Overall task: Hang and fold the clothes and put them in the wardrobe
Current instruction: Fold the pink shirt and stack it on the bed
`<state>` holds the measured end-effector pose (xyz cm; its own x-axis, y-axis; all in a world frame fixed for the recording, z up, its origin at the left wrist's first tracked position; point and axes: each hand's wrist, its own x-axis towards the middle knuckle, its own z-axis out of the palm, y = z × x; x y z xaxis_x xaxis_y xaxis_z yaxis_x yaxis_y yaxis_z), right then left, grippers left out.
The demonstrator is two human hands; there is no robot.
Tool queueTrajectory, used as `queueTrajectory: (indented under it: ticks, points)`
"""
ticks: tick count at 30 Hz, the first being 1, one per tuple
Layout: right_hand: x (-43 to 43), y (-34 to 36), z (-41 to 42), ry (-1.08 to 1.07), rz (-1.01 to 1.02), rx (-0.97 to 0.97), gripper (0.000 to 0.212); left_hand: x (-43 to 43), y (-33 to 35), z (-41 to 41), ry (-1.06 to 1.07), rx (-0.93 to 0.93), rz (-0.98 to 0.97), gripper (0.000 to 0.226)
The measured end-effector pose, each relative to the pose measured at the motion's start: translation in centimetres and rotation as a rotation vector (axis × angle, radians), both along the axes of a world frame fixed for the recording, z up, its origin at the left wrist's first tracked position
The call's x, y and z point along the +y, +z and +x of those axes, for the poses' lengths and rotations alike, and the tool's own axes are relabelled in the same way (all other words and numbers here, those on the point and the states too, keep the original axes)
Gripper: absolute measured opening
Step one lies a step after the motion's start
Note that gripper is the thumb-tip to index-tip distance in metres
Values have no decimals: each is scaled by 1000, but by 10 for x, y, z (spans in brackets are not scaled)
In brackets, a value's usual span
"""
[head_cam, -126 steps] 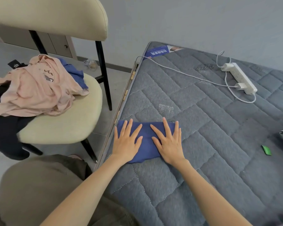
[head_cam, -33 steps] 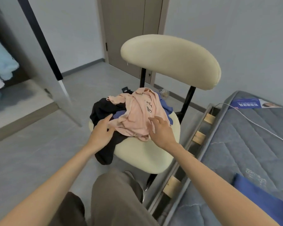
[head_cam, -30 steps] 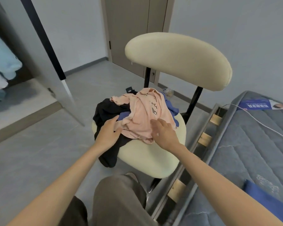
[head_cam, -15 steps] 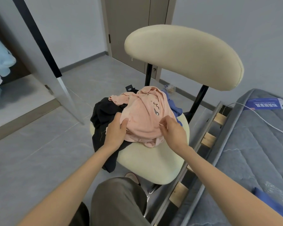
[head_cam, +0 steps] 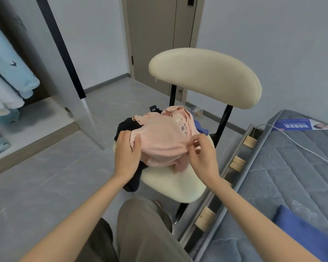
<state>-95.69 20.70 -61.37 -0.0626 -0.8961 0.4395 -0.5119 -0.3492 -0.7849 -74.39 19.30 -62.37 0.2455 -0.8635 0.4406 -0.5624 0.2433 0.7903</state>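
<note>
Grey mattress (head_cam: 292, 176) nearest bears a folded blue cloth (head_cam: 307, 235), then left hand (head_cam: 126, 157) grips and right hand (head_cam: 203, 157) pinches the pink garment (head_cam: 159, 140) heaped over a black garment (head_cam: 124, 127) on the cream chair (head_cam: 170, 186), the wardrobe (head_cam: 32, 146) beyond at left.

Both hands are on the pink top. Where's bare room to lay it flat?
The mattress is bare between the white cable and the folded blue garment. The chair seat is free only at its front edge; behind, the pink top and a black garment crowd it.
</note>
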Motion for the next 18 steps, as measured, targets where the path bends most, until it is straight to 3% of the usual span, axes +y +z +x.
queueTrajectory:
  ticks: [3, 7, 9, 13, 18]
  points:
    - [21, -18, 4, 66, 14, 33, 20, 13, -11, 5, -14, 16, 80, 24]
    - [27, -42, -2, 164, 240, 190, 12, 18, -31, 10, -83, -11, 356, 14]
    - [22, -47, -8, 176, 292, 179, 12, 14, -37, 8, -120, 56, 466, 27]
    - [-4, -50, -22, -12, 260, 134, 15, -4, -43, -3, -137, -35, 465, 52]
    - [-49, -63, -38, -171, 385, 258, 41, -29, -44, -25, -285, -141, 439, 54]
